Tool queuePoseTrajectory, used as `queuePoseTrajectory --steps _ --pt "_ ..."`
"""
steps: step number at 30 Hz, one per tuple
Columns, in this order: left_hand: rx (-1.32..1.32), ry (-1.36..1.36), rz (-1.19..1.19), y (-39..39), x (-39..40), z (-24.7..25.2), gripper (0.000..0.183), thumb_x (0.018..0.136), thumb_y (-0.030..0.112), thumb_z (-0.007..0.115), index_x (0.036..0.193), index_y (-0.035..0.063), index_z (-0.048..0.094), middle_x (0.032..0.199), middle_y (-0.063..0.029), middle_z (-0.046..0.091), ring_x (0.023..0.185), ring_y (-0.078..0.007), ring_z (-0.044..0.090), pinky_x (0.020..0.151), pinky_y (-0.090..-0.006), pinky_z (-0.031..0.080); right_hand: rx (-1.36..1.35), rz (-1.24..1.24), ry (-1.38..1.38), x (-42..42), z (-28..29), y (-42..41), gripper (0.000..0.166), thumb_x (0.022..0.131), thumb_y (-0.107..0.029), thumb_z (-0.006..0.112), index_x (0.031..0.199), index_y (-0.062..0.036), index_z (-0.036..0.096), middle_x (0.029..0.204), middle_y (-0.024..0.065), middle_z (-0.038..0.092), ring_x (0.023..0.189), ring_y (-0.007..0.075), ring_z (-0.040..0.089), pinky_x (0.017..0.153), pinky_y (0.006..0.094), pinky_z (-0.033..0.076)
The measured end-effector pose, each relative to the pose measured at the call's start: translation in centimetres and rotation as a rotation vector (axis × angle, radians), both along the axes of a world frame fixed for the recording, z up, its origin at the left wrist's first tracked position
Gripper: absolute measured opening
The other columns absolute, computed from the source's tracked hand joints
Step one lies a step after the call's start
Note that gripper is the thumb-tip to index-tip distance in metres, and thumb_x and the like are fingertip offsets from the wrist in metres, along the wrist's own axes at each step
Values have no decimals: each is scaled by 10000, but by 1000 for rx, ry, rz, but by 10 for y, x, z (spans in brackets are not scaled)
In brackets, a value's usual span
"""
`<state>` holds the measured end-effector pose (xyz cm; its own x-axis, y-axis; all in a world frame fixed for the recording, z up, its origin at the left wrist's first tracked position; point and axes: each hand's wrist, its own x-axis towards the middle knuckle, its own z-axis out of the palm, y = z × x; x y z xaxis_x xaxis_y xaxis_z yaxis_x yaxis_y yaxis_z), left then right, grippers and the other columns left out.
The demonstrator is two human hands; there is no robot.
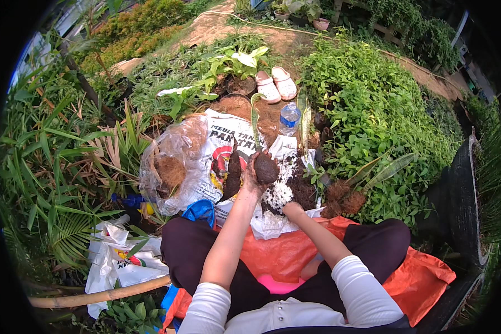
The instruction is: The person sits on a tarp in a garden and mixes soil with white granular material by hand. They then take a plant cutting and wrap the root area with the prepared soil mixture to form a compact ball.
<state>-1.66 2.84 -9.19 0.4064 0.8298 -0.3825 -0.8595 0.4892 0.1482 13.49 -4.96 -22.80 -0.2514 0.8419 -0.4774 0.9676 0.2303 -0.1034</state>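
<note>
My left hand (pixel 254 179), smeared with dark soil, holds a rounded dark soil ball (pixel 267 168) above the printed white sack (pixel 225 125). A narrow, pale-edged green leaf (pixel 256 121), like a snake plant's, rises from behind the ball. Lower and to the right, my right hand (pixel 291 209) reaches into a heap of white granules (pixel 280 194) mixed with dark bits. Its fingers are hidden there, so what they grip cannot be seen. Dark loose soil (pixel 302 192) lies right beside the granules. Another dark, elongated soil-covered piece (pixel 234 173) is on the sack to the left.
Snake plants with brown fibrous root balls (pixel 352 202) lie at the right. A clear plastic bag (pixel 171 167) holds brown fibre. Beyond the sack are a water bottle (pixel 290 119) and pale pink clogs (pixel 275 85). An orange sheet (pixel 267 254) lies under my legs; dense foliage (pixel 375 96) borders the right.
</note>
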Motion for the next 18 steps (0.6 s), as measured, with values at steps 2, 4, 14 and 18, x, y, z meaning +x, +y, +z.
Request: queuePoseTrajectory --steps 2,4,14,18 --pt "-18 9 5 0 1 -3 271 755 298 552 956 118 527 888 -23 551 853 -235 549 728 -391 468 -4 19 38 -2 8 5 184 643 -106 573 807 -38 621 844 166 591 802 314 588 720 383 479" --pt "-20 11 -4 -1 5 1 268 757 299 550 952 115 528 886 -23 552 852 -232 549 729 -386 469 15 -46 117 4 4 20 182 642 -120 570 801 -42 613 854 174 594 823 332 579 736 393 470" --pt "36 39 -39 2 13 2 241 769 292 528 926 110 520 831 -8 536 822 -218 544 716 -381 460 -57 -46 -202 8 -58 30 537 777 -86 410 1267 51 239 1342 266 115 1221 385 222 978 404 275" --pt "1 34 -4 3 15 1 236 764 289 540 920 113 527 851 -13 545 826 -219 548 732 -378 467 -20 -113 -154 21 -86 26 416 774 -101 448 1157 58 416 1278 288 248 1145 381 348 894 395 378"
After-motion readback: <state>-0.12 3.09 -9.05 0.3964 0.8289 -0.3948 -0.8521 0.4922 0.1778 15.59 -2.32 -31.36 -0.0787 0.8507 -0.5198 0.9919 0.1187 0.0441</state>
